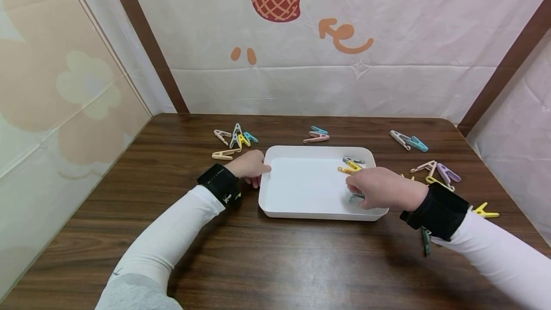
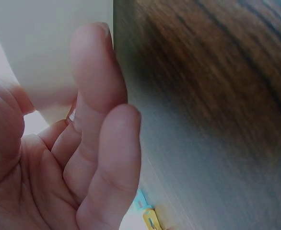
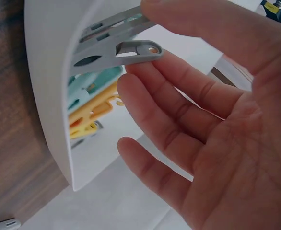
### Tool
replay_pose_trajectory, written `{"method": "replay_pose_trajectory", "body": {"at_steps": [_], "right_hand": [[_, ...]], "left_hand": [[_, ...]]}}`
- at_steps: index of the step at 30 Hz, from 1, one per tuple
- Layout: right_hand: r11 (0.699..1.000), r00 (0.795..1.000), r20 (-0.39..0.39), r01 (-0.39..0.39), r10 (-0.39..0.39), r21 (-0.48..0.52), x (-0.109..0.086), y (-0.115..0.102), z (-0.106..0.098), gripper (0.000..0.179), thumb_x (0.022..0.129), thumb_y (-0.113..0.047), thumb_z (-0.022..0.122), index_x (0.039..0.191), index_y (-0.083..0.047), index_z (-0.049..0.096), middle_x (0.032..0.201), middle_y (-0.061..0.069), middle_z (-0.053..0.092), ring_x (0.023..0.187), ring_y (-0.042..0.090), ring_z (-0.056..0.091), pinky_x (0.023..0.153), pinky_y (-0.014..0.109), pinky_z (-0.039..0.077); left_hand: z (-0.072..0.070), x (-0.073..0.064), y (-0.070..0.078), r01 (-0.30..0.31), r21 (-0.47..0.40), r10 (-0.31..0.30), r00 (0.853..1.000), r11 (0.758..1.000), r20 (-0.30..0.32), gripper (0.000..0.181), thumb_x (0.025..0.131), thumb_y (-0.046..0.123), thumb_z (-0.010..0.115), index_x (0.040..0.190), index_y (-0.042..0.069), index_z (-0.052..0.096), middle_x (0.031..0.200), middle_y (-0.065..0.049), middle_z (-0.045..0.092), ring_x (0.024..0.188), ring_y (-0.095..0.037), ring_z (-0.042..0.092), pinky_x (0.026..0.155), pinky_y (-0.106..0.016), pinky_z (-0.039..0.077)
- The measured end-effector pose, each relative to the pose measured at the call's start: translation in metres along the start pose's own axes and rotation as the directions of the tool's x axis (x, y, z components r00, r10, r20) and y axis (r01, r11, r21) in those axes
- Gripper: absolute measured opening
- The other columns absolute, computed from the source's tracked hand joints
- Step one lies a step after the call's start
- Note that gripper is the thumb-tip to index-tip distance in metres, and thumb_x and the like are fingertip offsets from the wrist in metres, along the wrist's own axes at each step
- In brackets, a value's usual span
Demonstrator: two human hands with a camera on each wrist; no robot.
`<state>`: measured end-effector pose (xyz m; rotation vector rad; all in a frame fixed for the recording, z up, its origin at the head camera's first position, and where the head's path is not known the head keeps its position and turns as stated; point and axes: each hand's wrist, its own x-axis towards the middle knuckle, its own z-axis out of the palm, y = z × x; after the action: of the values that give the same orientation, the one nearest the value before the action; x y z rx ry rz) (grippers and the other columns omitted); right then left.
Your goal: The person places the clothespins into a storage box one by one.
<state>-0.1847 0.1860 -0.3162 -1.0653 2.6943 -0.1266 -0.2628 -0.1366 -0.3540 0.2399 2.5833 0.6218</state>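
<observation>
Pale printed cloth [image 1: 301, 92] is hanging beyond the far edge and down both sides, closing in the space. In front of it a dark brown wood-grain table [image 1: 323, 267] is carrying everything. A shallow white rectangular tray [image 1: 301, 185] with rounded corners is sitting mid-table, long sides running left to right.

Left hand [image 1: 249, 164] is gripping the tray's left end, thumb at the rim, fingers lying along the outer wall. Right hand [image 1: 383, 186] is reaching over the right end, pinching one grey plastic clip [image 3: 99, 49] narrowly between thumb and fingertips.

Key relation: the held clip is lying just inside the tray's right wall, one end in the fingertips, the other pointing at that wall. Its long axis is running roughly parallel to a row ranging away on the far side of the grip: teal plastic clip [image 3: 107, 76], orange plastic clip [image 3: 93, 101], yellow plastic clip [image 1: 354, 165], then a second grey clip [image 1: 356, 160], farthest. Right hand is working much nearer this row than the left. Whether the held clip is touching the tray floor, I cannot tell.

Outside, plastic clips are lying loose: purple clip [image 1: 443, 171] at right, blue clip [image 1: 417, 143] far right, pink clip [image 1: 317, 138] beyond the far rim, cream clip [image 1: 232, 151] in a far-left cluster, dark green clip [image 1: 426, 242] near right.
</observation>
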Motion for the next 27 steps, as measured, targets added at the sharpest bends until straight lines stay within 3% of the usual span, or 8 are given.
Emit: {"method": "replay_pose_trajectory", "body": {"at_steps": [6, 12, 27], "right_hand": [[1.000, 1.000, 0.010, 0.023, -0.023, -0.019, 0.002, 0.003, 0.007, 0.029, 0.075, -0.008, 0.082, 0.080, -0.015, 0.054, 0.068, -0.005, 0.041, 0.063, 0.013, 0.040, 0.057, 0.028, 0.034], [0.997, 0.998, -0.037, 0.051, -0.054, -0.061, 0.003, 0.006, 0.011, 0.030, 0.073, -0.005, 0.080, 0.078, -0.014, 0.052, 0.070, -0.005, 0.042, 0.063, 0.013, 0.040, 0.057, 0.028, 0.034], [0.991, 0.995, -0.068, 0.057, -0.066, -0.123, 0.005, 0.009, 0.018, 0.033, 0.072, -0.011, 0.085, 0.080, -0.014, 0.053, 0.073, -0.005, 0.043, 0.064, 0.014, 0.040, 0.058, 0.029, 0.035]], "left_hand": [[0.000, -0.003, 0.001, -0.008, 0.000, 0.008, 1.000, 1.000, 0.003, 0.020, 0.098, 0.018, 0.053, 0.089, 0.001, 0.059, 0.061, -0.007, 0.065, 0.050, -0.015, 0.062, 0.048, -0.025, 0.048], [-0.001, -0.003, 0.001, -0.011, -0.001, 0.011, 1.000, 1.000, -0.001, 0.020, 0.098, 0.018, 0.053, 0.089, 0.001, 0.059, 0.061, -0.007, 0.065, 0.050, -0.015, 0.062, 0.048, -0.025, 0.047], [0.001, 0.000, 0.000, 0.003, 0.001, -0.003, 1.000, 1.000, -0.006, 0.020, 0.098, 0.018, 0.053, 0.088, 0.001, 0.059, 0.060, -0.007, 0.065, 0.049, -0.014, 0.062, 0.048, -0.026, 0.048]]}}
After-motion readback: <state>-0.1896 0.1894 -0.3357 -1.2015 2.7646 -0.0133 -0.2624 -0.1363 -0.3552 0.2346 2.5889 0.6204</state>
